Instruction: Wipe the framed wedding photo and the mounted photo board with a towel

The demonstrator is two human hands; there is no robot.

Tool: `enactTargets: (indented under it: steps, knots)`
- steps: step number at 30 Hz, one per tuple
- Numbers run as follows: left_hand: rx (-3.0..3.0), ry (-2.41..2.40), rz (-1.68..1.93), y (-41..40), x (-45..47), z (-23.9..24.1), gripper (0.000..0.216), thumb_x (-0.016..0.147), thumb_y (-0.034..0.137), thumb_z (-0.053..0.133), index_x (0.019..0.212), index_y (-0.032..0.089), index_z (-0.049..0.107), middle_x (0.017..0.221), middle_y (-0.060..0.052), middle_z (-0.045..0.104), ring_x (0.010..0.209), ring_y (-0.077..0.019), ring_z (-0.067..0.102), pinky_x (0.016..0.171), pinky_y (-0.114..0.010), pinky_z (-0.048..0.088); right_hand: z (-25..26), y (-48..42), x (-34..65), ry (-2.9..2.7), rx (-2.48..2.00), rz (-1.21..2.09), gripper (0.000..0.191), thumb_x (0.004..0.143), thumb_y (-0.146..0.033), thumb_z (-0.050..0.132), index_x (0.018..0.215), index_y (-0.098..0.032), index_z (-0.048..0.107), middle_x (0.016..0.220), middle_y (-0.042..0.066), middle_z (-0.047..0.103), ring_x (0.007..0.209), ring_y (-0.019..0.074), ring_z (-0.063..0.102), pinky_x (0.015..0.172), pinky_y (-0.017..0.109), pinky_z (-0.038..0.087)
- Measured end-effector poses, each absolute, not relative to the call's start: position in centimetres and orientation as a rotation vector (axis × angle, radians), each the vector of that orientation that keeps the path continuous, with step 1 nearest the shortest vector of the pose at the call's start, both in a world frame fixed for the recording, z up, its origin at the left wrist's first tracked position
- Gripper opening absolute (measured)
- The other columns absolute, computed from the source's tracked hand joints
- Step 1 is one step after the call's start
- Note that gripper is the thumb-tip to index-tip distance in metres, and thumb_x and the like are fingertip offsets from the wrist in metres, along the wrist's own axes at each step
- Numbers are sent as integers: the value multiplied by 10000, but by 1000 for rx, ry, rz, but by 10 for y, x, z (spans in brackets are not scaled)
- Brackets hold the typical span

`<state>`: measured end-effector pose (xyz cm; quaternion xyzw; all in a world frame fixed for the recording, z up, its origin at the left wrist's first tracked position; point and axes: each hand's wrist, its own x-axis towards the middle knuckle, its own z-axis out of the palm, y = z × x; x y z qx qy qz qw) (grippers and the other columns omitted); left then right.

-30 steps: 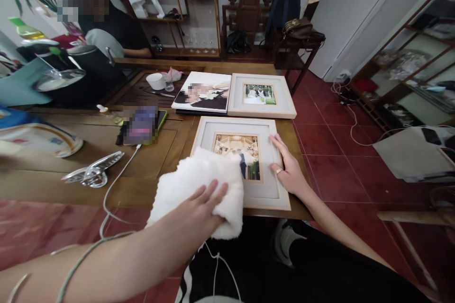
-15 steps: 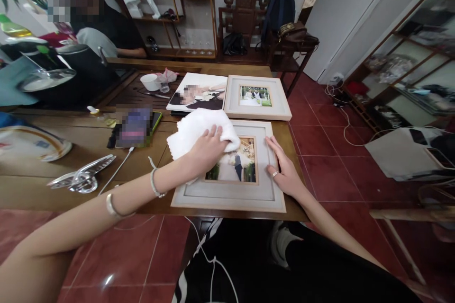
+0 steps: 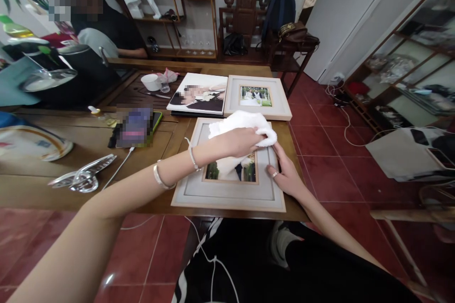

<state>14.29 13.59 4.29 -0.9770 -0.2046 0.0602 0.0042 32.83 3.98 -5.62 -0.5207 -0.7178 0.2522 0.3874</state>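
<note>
My left hand [image 3: 240, 142] is closed on a bunched white cloth [image 3: 243, 120], which lies over the upper part of a picture frame [image 3: 227, 196]. The frame rests flat near the table's front edge, with a pale wood border and a photo [image 3: 249, 173] inside, partly covered by the hand and cloth. At the frame's right side, my right hand [image 3: 286, 170] grips the border, thumb on top and fingers along the edge. Its fingertips reach close to the cloth. A ring and bracelets show on my hands and left arm.
Behind lie a second picture frame [image 3: 280, 109] and a white photo panel [image 3: 177, 99]. On the table [image 3: 149, 184] to the left are a phone [image 3: 137, 125] with a cable, a silver object [image 3: 83, 173], and a white cup [image 3: 151, 82]. A person [image 3: 117, 23] sits across the table.
My left hand has slid the cloth rightward across the upper part of the frame, toward my right hand. The right hand and the frame have stayed in place.
</note>
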Motion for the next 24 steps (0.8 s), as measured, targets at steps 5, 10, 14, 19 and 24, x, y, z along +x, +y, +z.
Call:
enactTargets:
  steps: [5, 10, 14, 19, 24]
  knots:
    - [-2931, -833, 287, 118, 119, 32, 404, 844, -53, 435, 1191, 79, 594, 1445, -253, 419, 1258, -313, 523, 951, -435, 479, -53, 39, 326, -1801, -1323, 666, 809, 769, -135, 513, 1513, -230, 208, 1609, 53, 176, 1484, 252, 142, 1201, 505, 142]
    - [-2688, -1085, 445, 111, 75, 34, 344, 853, -33, 466, 1073, 112, 688, 1453, -208, 434, 1329, -334, 441, 976, -456, 487, -47, 37, 322, -1759, -1384, 711, 802, 763, -134, 505, 1511, -175, 221, 1606, 92, 170, 1484, 240, 142, 1206, 491, 136]
    - [-2661, -1142, 445, 95, 63, 37, 333, 852, -21, 474, 1025, 115, 724, 1450, -206, 438, 1319, -358, 446, 998, -490, 468, -46, 37, 321, -1742, -1395, 712, 805, 755, -128, 497, 1510, -173, 221, 1606, 97, 164, 1482, 244, 155, 1205, 506, 146]
    - [-2924, -1046, 675, 41, 61, 47, 317, 770, 25, 613, 1036, 150, 730, 1482, -205, 385, 1347, -379, 395, 1028, -497, 437, -50, 40, 323, -1810, -1339, 631, 705, 782, -117, 481, 1466, -215, 339, 1586, 76, 250, 1479, 243, 172, 1200, 525, 167]
    - [-3124, -897, 925, -2, 50, 59, 470, 614, 114, 770, 1078, 157, 706, 1512, -212, 324, 1364, -369, 372, 1047, -444, 431, -53, 42, 325, -1933, -1252, 599, 610, 830, -115, 442, 1421, -261, 424, 1530, 43, 376, 1457, 228, 244, 1196, 527, 201]
